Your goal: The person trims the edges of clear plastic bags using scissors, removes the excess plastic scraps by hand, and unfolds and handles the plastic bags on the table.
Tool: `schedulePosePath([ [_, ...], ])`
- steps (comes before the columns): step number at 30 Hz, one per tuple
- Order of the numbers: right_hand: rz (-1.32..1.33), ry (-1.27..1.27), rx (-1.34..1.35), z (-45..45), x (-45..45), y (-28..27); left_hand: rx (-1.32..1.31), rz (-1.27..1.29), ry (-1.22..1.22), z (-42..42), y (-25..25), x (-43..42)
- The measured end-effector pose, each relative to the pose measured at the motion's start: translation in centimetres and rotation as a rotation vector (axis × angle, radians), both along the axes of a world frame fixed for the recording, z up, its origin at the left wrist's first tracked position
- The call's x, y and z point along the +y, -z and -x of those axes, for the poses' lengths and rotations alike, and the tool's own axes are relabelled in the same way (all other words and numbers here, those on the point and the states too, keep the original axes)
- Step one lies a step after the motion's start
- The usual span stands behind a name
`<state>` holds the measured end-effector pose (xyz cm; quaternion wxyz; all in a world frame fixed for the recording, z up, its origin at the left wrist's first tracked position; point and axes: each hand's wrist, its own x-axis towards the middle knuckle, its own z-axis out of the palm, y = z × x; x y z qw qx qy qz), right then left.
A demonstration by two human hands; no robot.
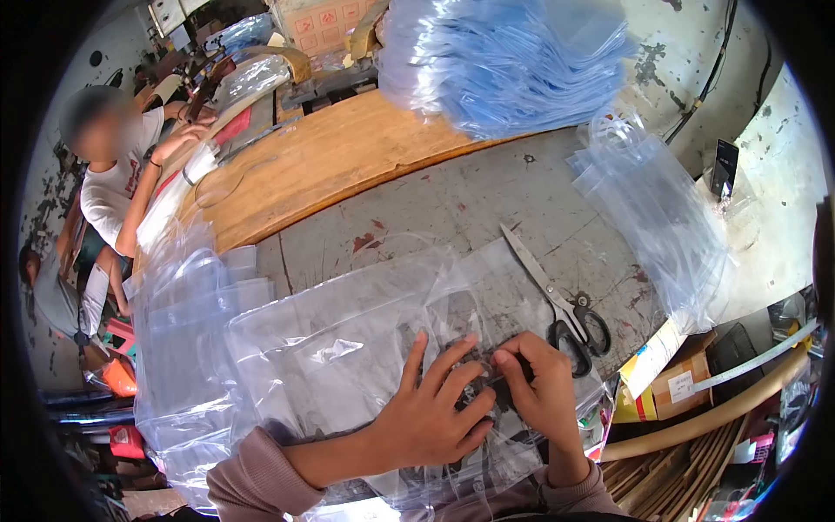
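Note:
A clear plastic sheet or bag (pixel 322 348) lies in front of me on the grey worktop. My left hand (pixel 439 404) rests on it with its fingers spread. Just right of it, my right hand (pixel 539 383) has thumb and index finger pinched together at the plastic; what lies between the fingertips is too small to make out. Scissors with black handles (pixel 561 304) lie partly opened beyond my right hand, their blades pointing away from me.
Blue-tinted plastic sheets (pixel 513 70) are heaped on a wooden board (pixel 339 157) at the back. Clear bags (pixel 661 217) lie at the right, more (pixel 187 348) at the left. A phone (pixel 724 170) stands at the right. A co-worker (pixel 113 174) sits at the far left.

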<state>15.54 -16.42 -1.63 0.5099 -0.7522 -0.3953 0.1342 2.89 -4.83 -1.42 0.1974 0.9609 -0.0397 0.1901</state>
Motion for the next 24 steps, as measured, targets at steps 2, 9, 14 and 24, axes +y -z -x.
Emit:
schedulePosePath([
  [2,0.012,0.010,-0.009,0.0,0.0,0.0,-0.003,-0.003,-0.002,0.0,0.0,0.1],
  [9,-0.003,0.021,-0.014,0.3,0.3,-0.2,0.018,-0.003,0.002,0.1,-0.1,0.0],
  [14,0.003,0.008,-0.017,0.2,0.3,-0.2,0.013,-0.007,0.005,0.0,0.1,0.0],
  [24,-0.168,-0.330,-0.096,0.6,-0.2,-2.8,-0.141,-0.303,-0.004,-0.9,-9.5,2.9],
])
